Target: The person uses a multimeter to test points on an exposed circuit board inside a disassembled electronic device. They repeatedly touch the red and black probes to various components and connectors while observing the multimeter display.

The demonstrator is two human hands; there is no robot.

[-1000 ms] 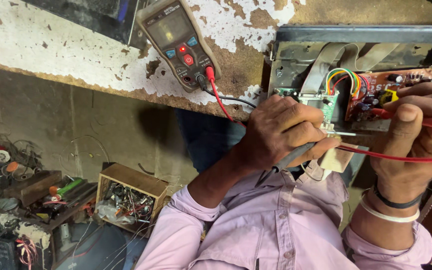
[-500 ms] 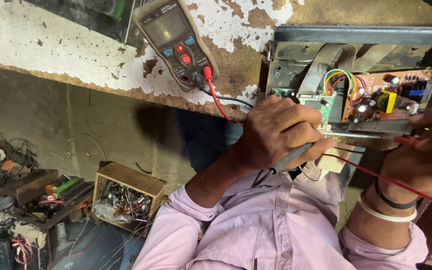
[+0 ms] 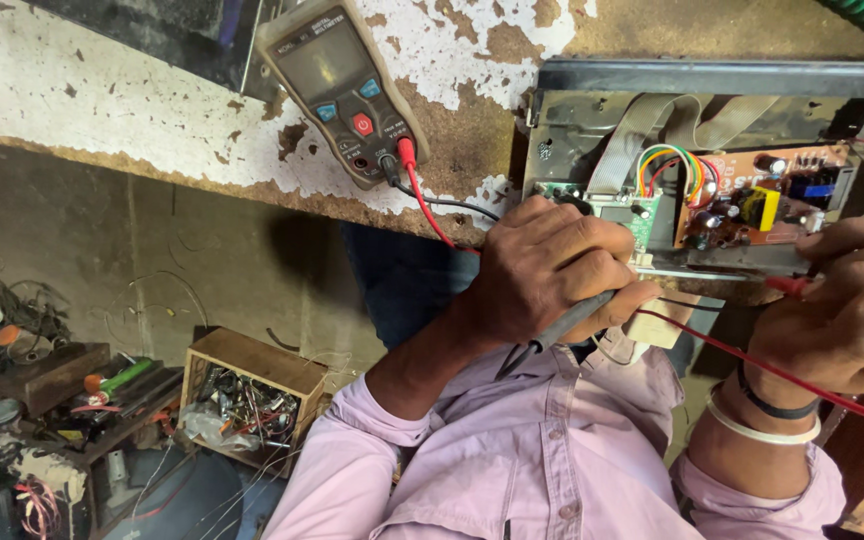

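The right hand [image 3: 852, 310], fingers pinching the red probe [image 3: 787, 285], has drawn back from the circuit board [image 3: 752, 205]. The left hand [image 3: 552, 270] still grips the black probe [image 3: 562, 325] just below the board's edge, so only one lead remains near contact.

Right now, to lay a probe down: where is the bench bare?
Bare: white bench top left of multimeter. Narrow strip between multimeter and open chassis, crossed by leads. Crowded: chassis front, left hand with black probe, right hand with red probe.

multimeter [image 3: 344, 88]: on workbench [image 3: 102, 90], ten o'clock of the circuit board [image 3: 752, 205]
parts box [image 3: 252, 395]: floor, seven o'clock
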